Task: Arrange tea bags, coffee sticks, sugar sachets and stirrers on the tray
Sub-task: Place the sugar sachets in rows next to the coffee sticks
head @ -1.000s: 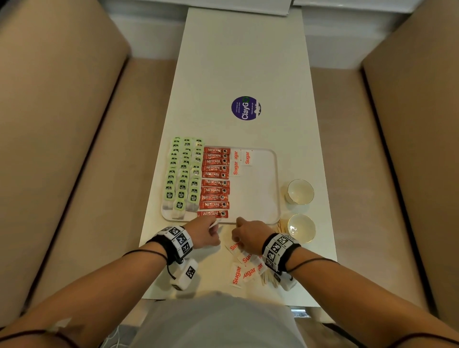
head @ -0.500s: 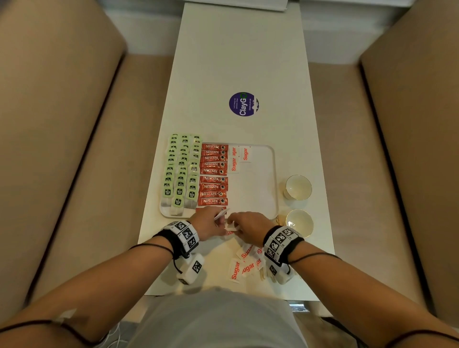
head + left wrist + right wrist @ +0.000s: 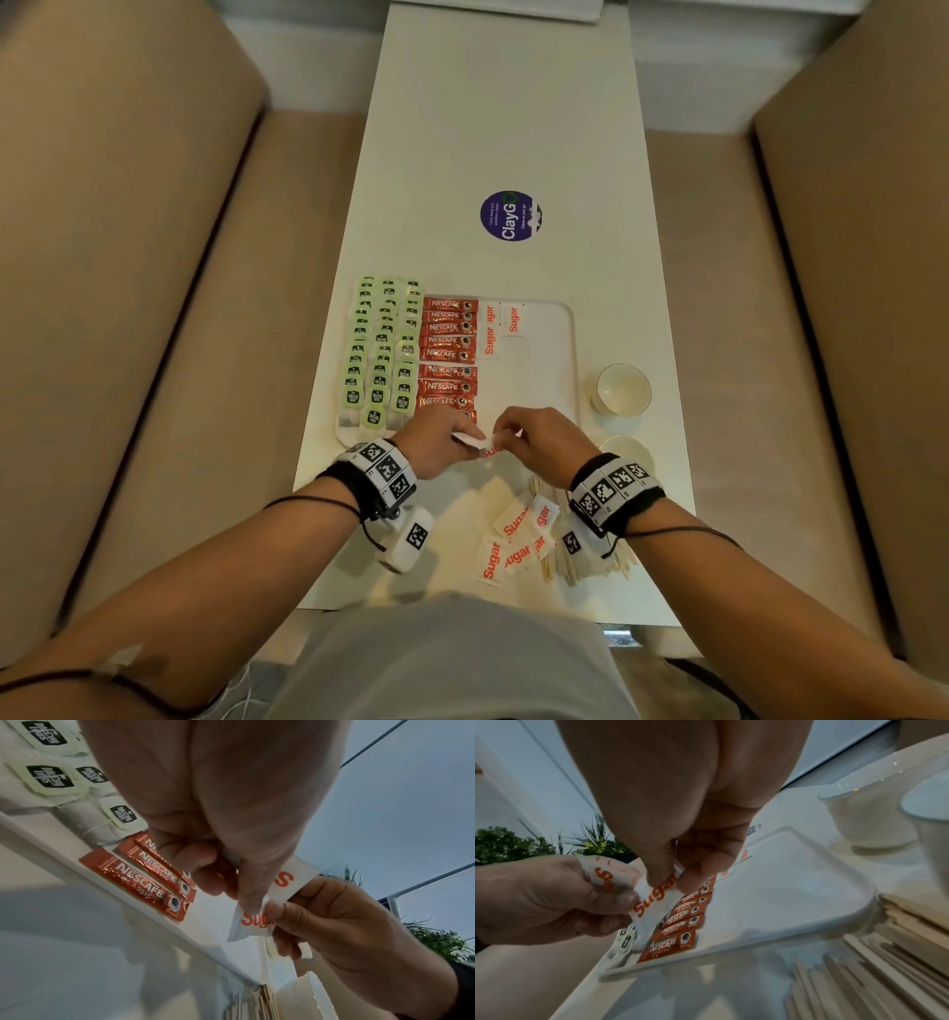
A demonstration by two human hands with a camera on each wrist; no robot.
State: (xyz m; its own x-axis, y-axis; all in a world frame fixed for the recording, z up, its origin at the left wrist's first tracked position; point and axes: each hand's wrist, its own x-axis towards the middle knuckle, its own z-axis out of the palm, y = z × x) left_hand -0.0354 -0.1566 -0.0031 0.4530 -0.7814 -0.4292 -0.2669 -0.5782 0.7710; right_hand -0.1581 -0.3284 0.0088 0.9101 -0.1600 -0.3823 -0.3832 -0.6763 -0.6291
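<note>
A white tray (image 3: pixel 565 329) holds rows of green-tagged tea bags (image 3: pixel 382 349), red coffee sticks (image 3: pixel 449 342) and a few sugar sachets (image 3: pixel 500 326) at its far end. Both hands meet above the tray's near edge. My left hand (image 3: pixel 457 442) pinches one white sugar sachet (image 3: pixel 293 880). Beside it my right hand (image 3: pixel 506 437) pinches a second sugar sachet (image 3: pixel 654 898) between thumb and fingers. The two sachets touch. Loose sugar sachets (image 3: pixel 513 545) and a heap of wooden stirrers (image 3: pixel 590 560) lie on the table near my body.
Two white cups (image 3: pixel 624 389) stand right of the tray; my right wrist partly hides the nearer one. A purple round sticker (image 3: pixel 510 216) marks the table's middle. Beige seats flank the narrow table. The right half of the tray is bare.
Both hands have risen from the loose sachets on the table and moved forward to the tray's near edge, each with a sugar sachet.
</note>
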